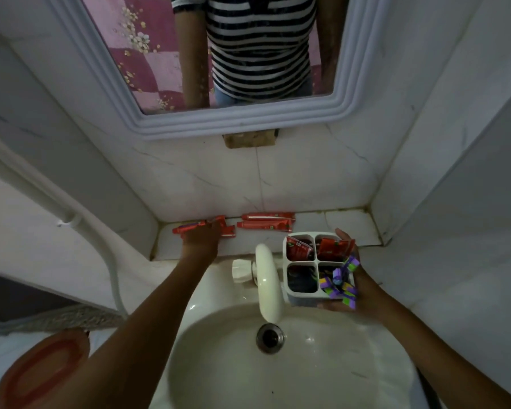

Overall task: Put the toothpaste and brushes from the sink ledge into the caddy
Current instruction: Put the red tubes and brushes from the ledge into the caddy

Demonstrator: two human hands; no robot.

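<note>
A white four-compartment caddy (314, 259) rests in my right hand (363, 293), held above the sink's right rim. Red toothpaste packs stand in its two far compartments and purple-packed brushes (341, 283) fill the near right one. On the tiled ledge (345, 224) lie two red toothpaste boxes (267, 221) side by side. Further left, my left hand (202, 242) is on a cluster of red packs (189, 228), fingers curled over them; whether it has lifted one I cannot tell.
A white faucet (267, 287) with a knob arches over the basin (219, 364), just left of the caddy. The drain (270, 338) sits under its spout. A white pipe (71, 219) runs down the left wall. A mirror (219, 54) hangs above the ledge.
</note>
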